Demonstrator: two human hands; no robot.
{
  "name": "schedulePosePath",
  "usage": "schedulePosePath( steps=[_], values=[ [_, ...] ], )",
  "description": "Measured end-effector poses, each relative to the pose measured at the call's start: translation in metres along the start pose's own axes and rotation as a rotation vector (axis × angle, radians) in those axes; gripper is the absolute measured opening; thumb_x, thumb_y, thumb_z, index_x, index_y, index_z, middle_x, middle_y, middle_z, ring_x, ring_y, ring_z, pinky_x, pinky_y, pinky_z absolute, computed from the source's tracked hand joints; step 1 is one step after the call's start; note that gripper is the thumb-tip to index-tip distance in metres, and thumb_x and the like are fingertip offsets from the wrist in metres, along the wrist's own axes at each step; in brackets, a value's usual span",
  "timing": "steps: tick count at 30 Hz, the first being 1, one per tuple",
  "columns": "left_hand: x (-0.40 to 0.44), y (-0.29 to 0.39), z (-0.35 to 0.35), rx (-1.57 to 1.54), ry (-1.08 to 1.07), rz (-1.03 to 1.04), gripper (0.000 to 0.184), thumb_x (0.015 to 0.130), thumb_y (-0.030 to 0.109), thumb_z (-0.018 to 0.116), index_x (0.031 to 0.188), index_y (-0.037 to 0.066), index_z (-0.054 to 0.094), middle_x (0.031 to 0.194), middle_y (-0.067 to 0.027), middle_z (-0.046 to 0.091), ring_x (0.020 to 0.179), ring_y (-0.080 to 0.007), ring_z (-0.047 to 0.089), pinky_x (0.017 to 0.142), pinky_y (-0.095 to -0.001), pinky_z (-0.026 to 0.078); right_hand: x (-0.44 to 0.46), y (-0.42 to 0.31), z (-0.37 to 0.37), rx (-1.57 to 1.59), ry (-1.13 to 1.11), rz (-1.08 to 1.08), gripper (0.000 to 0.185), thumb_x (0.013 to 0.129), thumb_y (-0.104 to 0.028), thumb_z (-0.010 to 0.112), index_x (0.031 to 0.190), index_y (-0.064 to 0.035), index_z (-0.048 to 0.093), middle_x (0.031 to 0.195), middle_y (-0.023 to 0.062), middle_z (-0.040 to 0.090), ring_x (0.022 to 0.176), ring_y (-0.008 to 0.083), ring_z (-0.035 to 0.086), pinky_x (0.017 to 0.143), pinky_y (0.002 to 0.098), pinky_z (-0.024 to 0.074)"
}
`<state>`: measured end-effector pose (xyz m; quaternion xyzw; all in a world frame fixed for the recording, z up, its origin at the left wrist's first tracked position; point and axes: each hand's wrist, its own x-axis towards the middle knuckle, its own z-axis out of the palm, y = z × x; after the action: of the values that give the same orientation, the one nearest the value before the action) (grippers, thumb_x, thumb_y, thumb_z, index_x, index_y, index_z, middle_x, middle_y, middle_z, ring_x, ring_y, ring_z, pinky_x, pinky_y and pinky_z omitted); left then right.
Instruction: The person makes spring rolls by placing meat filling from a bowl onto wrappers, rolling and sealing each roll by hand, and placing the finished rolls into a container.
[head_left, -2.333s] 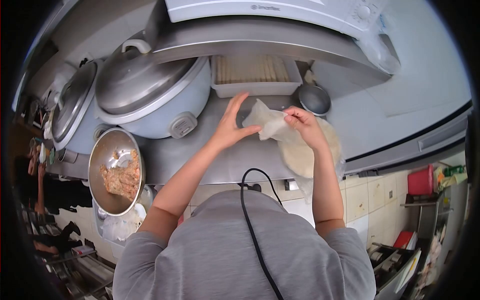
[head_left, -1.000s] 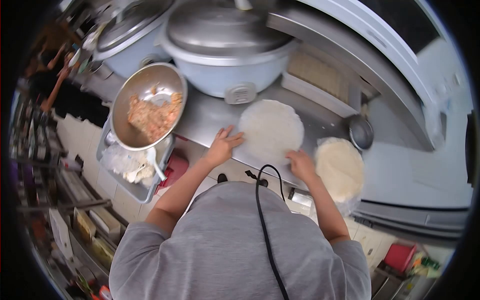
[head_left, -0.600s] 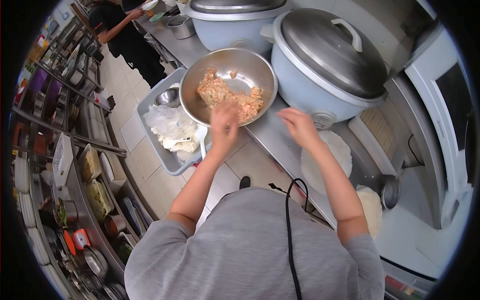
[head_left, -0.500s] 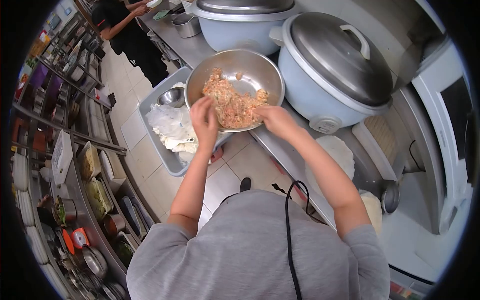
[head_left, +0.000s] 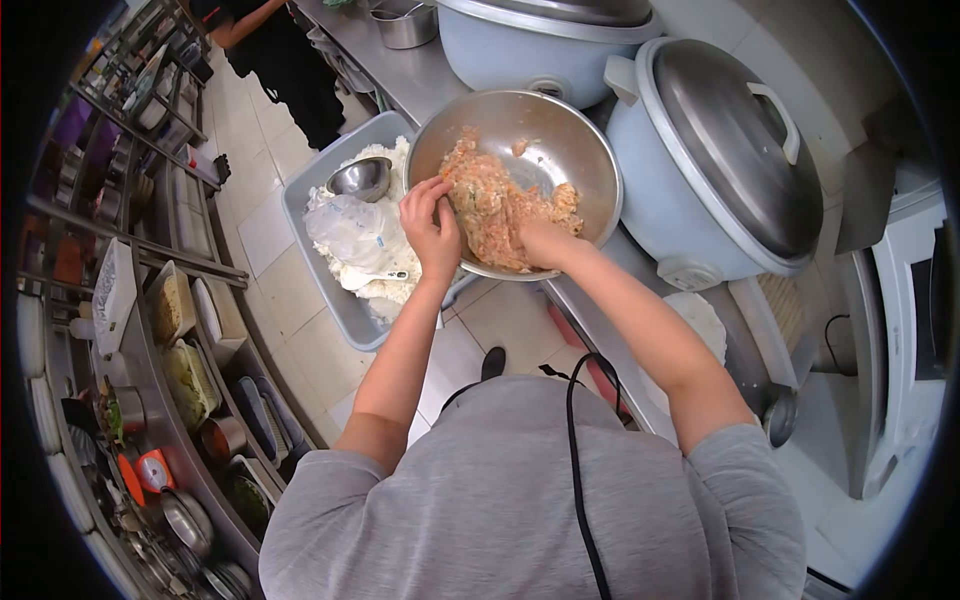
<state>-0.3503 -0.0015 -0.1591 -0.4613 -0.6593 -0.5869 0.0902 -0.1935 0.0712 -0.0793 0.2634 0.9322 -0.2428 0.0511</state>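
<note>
A steel mixing bowl [head_left: 585, 150] tilts toward me, holding a pink-orange minced meat mixture [head_left: 485, 200] flecked with green and orange. My left hand [head_left: 432, 225] is at the bowl's left rim, its fingers curled over the edge and the tips beside the mince. My right hand [head_left: 548, 245] reaches over the near rim into the mixture; its fingers are sunk in the mince and hidden. Left of the bowl, a grey-blue tub [head_left: 300, 245] holds white rice-like food, a small steel bowl [head_left: 362, 180], a clear plastic bag [head_left: 345, 230] and a white-handled utensil [head_left: 385, 274].
Two big pale-blue rice cookers with steel lids, a near one [head_left: 690, 190] and a far one [head_left: 540, 50], stand on the steel counter [head_left: 385, 75]. A person in black [head_left: 290, 80] stands at the far left. Shelves with food containers [head_left: 190, 385] line the left. A black cable [head_left: 575, 450] hangs over my shirt.
My right hand has gone from the bowl's right side down into the mince. My left hand has shifted onto the left rim. The bowl appears farther right in view.
</note>
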Motion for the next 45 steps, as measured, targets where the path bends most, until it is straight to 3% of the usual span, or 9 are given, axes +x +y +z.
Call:
schedulePosePath(
  steps=[2, 5, 8, 14, 25, 28, 38, 40, 45],
  values=[
    [0.000, 0.000, 0.000, 0.003, -0.004, 0.009, 0.016, 0.078, 0.000, 0.056, 0.090, 0.007, 0.064, 0.104, -0.0083, 0.061, 0.102, -0.0284, 0.051, 0.090, -0.0379, 0.037, 0.000, -0.004, -0.008, -0.066, -0.110, -0.103, 0.022, 0.068, -0.003, 0.058, 0.089, -0.0061, 0.066, 0.081, 0.0185, 0.063, 0.077, 0.0350, 0.061, 0.070, 0.0429, 0.0477],
    [0.000, -0.001, 0.002, -0.005, 0.005, -0.006, 0.015, 0.077, 0.000, 0.056, 0.089, 0.008, 0.064, 0.102, -0.0080, 0.062, 0.100, -0.0278, 0.051, 0.090, -0.0375, 0.037, 0.033, 0.041, 0.033, 0.149, 0.055, 0.050, 0.023, 0.069, -0.005, 0.059, 0.090, -0.0074, 0.068, 0.081, 0.0188, 0.063, 0.076, 0.0345, 0.061, 0.070, 0.0411, 0.0479],
    [0.000, -0.001, 0.000, -0.005, -0.010, -0.007, 0.015, 0.077, 0.001, 0.056, 0.088, 0.008, 0.064, 0.101, -0.0075, 0.062, 0.100, -0.0274, 0.052, 0.090, -0.0375, 0.037, 0.051, 0.051, 0.053, 0.097, 0.135, -0.138, 0.026, 0.069, -0.005, 0.059, 0.092, -0.0097, 0.070, 0.082, 0.0188, 0.064, 0.076, 0.0338, 0.062, 0.071, 0.0400, 0.0482],
    [-0.001, -0.001, -0.001, -0.003, -0.012, 0.002, 0.014, 0.077, 0.001, 0.057, 0.087, 0.008, 0.064, 0.100, -0.0062, 0.062, 0.100, -0.0269, 0.051, 0.090, -0.0376, 0.037, 0.012, 0.005, 0.007, -0.222, -0.067, -0.050, 0.025, 0.071, -0.010, 0.063, 0.096, -0.0098, 0.069, 0.084, 0.0185, 0.065, 0.078, 0.0322, 0.063, 0.072, 0.0393, 0.0489],
    [-0.001, -0.001, -0.001, -0.005, -0.029, -0.019, 0.013, 0.078, 0.003, 0.058, 0.085, 0.009, 0.065, 0.100, -0.0052, 0.062, 0.100, -0.0265, 0.051, 0.089, -0.0376, 0.037, 0.018, 0.039, 0.027, -0.025, -0.389, 0.120, 0.046, 0.073, -0.028, 0.066, 0.114, -0.0064, 0.061, 0.103, 0.0198, 0.063, 0.096, 0.0321, 0.060, 0.084, 0.0364, 0.0464],
    [0.000, 0.000, -0.002, 0.002, -0.037, -0.014, 0.012, 0.078, 0.003, 0.058, 0.085, 0.009, 0.065, 0.100, -0.0052, 0.062, 0.099, -0.0263, 0.051, 0.089, -0.0374, 0.037, 0.020, 0.047, 0.033, 0.071, -0.307, 0.008, 0.047, 0.074, -0.029, 0.066, 0.114, -0.0055, 0.060, 0.104, 0.0196, 0.063, 0.097, 0.0317, 0.060, 0.085, 0.0359, 0.0460],
    [0.000, -0.001, -0.003, 0.001, -0.067, -0.024, 0.010, 0.081, 0.005, 0.057, 0.086, 0.008, 0.065, 0.103, -0.0072, 0.062, 0.102, -0.0252, 0.050, 0.092, -0.0362, 0.035, 0.016, 0.035, 0.031, 0.073, -0.269, -0.033, 0.035, 0.075, -0.029, 0.066, 0.099, -0.0032, 0.067, 0.091, 0.0156, 0.067, 0.085, 0.0270, 0.064, 0.076, 0.0330, 0.0489],
    [0.000, -0.001, -0.004, -0.008, -0.066, -0.024, 0.010, 0.081, 0.005, 0.057, 0.087, 0.008, 0.065, 0.103, -0.0071, 0.062, 0.102, -0.0253, 0.050, 0.092, -0.0361, 0.035, 0.018, 0.042, 0.045, 0.382, -0.158, -0.102, 0.028, 0.075, -0.024, 0.066, 0.097, -0.0063, 0.068, 0.090, 0.0130, 0.067, 0.083, 0.0265, 0.064, 0.075, 0.0314, 0.0490],
    [0.000, -0.001, -0.004, 0.002, -0.071, -0.025, 0.010, 0.081, 0.005, 0.057, 0.086, 0.008, 0.065, 0.103, -0.0070, 0.062, 0.101, -0.0254, 0.050, 0.092, -0.0361, 0.035, 0.021, 0.046, 0.039, 0.108, -0.314, 0.014, 0.021, 0.076, -0.021, 0.065, 0.094, -0.0115, 0.069, 0.089, 0.0109, 0.067, 0.083, 0.0256, 0.064, 0.073, 0.0333, 0.0489]
  ],
)
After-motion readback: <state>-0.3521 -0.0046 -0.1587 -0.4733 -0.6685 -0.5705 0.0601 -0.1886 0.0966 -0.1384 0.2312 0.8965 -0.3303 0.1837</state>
